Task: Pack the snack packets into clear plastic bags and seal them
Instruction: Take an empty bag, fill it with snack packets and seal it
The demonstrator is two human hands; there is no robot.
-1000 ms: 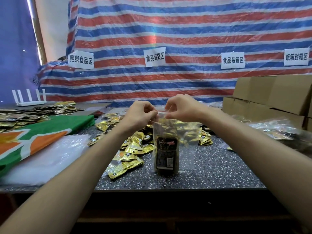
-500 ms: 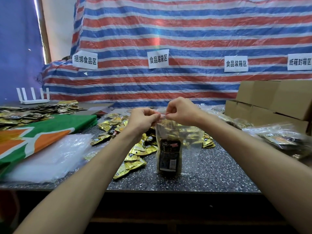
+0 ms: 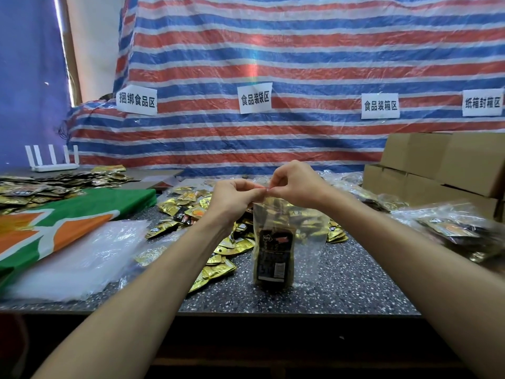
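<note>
A clear plastic bag (image 3: 308, 239) hangs upright over the speckled table (image 3: 341, 283), its bottom near the tabletop. Inside it stand dark snack packets (image 3: 273, 258). My left hand (image 3: 235, 198) and my right hand (image 3: 295, 184) both pinch the bag's red-edged top strip, fingertips almost meeting at the middle. Behind the bag lies a loose heap of gold and black snack packets (image 3: 218, 242).
A stack of empty clear bags (image 3: 73, 258) lies at the left front, beside a green and orange cloth (image 3: 54, 225). Filled bags (image 3: 459, 231) pile up at the right, in front of cardboard boxes (image 3: 442, 165). More packets (image 3: 41, 187) and a white router (image 3: 52, 162) sit far left.
Both hands stay pinched on the bag's top. The left hand has slid closer to the right along the strip, and the bag hangs as before.
</note>
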